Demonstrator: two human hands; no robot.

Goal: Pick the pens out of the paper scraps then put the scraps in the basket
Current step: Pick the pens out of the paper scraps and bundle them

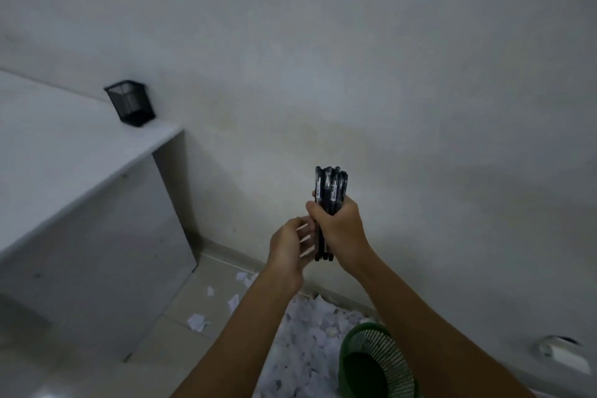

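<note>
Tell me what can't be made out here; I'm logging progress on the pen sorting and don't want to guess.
All in the head view:
- Pens: the exact count; they overlap, and the right hand covers their middles.
- Left hand: whether its grip touches the bundle; blurred.
- Paper scraps: any pens left beneath; forearms and the bottom edge cut the pile.
- Green basket: its contents; dark interior, partly behind the right forearm.
- Black mesh holder: its contents; too small.

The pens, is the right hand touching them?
Touching. The head view shows the right hand closed around the bundle of black pens, fingers wrapped across the barrels, with the caps sticking up above the fist.
</note>
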